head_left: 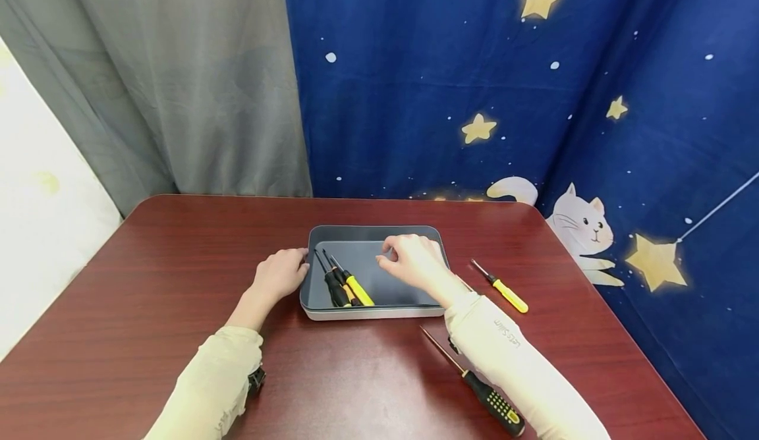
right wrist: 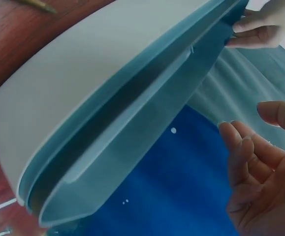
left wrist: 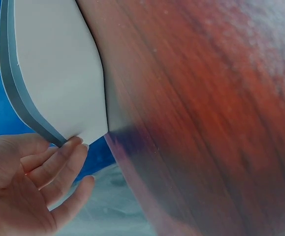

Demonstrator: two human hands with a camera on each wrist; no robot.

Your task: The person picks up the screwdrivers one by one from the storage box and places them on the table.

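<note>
A shallow rectangular metal box (head_left: 409,311), dark grey inside and white outside, stands on the table. My left hand (head_left: 281,273) holds its left side at the rim; in the left wrist view the thumb tip disappears behind the rim and fingertips (left wrist: 73,141) lie against the white outer wall. Several screwdrivers lie in the left part of the box, among them one with a black handle (head_left: 337,290) and one with a yellow handle (head_left: 359,290). My right hand (head_left: 414,260) hovers over the right part of the box, its fingers loosely bent with nothing between them.
Right of the box lies a yellow-handled screwdriver (head_left: 508,294). A bigger screwdriver with a black, yellow-dotted handle (head_left: 493,403) lies nearer, beside the right sleeve (head_left: 516,361). That forearm partly covers a thin shaft (head_left: 464,283) by the box. Curtains (head_left: 415,97) hang behind the table.
</note>
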